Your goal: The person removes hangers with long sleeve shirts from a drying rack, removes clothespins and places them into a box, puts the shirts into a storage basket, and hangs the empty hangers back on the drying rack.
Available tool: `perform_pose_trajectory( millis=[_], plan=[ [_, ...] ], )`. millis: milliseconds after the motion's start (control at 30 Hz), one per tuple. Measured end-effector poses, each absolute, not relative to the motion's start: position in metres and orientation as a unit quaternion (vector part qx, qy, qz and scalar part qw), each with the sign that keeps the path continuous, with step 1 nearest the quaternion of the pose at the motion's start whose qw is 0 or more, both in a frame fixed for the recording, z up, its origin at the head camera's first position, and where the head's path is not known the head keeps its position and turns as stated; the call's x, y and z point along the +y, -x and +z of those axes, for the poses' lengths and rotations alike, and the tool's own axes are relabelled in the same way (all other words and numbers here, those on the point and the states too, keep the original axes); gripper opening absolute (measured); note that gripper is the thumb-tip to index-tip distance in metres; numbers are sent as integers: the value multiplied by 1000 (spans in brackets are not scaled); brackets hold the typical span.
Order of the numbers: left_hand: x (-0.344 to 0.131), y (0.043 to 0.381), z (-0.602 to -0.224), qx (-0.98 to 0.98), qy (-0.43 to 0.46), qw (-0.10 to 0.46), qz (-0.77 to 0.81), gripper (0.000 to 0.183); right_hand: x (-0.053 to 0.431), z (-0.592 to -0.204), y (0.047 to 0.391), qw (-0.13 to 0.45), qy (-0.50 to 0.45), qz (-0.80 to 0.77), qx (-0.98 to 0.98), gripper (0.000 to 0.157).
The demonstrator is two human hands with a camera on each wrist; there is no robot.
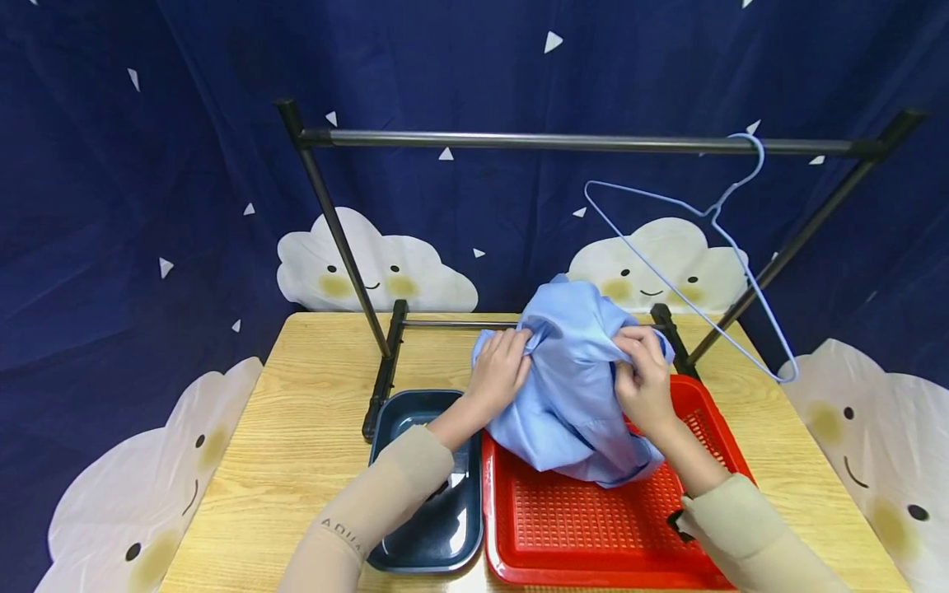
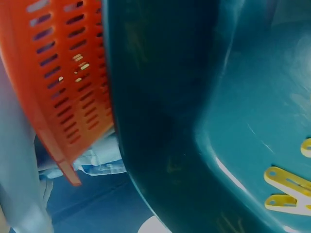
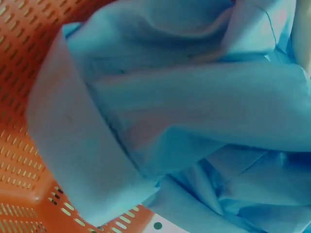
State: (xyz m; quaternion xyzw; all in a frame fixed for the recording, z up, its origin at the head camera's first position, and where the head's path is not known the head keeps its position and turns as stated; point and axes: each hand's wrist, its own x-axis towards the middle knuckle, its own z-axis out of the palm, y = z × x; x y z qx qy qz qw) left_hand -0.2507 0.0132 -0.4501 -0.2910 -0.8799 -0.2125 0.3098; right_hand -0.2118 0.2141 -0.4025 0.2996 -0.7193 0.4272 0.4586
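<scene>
A crumpled light blue shirt [image 1: 567, 387] is held up over the red basket [image 1: 593, 527]. My left hand [image 1: 500, 371] pinches its upper left part, with the fingers curled into the fabric. On the other side my right hand [image 1: 643, 379] grips a bunched fold between thumb and fingers. A wide, cuff-like band of the shirt [image 3: 73, 141] hangs over the perforated basket wall [image 3: 19, 160] in the right wrist view. Neither hand's fingers show clearly in the wrist views.
A pale blue hanger [image 1: 717, 216] hangs at the right of the black rack's bar [image 1: 519, 142]. Left of the basket stands a dark teal tray [image 1: 437, 543]; yellow clothespins [image 2: 286, 182] lie inside it. Wooden tabletop [image 1: 296, 412] extends to the left.
</scene>
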Motion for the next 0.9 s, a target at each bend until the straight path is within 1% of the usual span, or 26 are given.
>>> perform_pose_trajectory(
  millis=[267,400,467,633,900],
  plan=[
    [16,241,-442,-835,328,372,-239,25,210,-382,192,517,-307,440,-667,10],
    [19,236,-438,-818,344,389,-246,23,211,-376,183,543,-305,440,-647,21],
    [20,233,-437,-812,352,393,-249,22,214,-377,180,553,-309,439,-637,24],
    [21,224,-434,-804,367,396,-250,22,219,-380,171,568,-319,437,-621,24],
    [23,212,-438,-796,402,378,-249,21,224,-383,153,568,-327,426,-623,25]
  ],
)
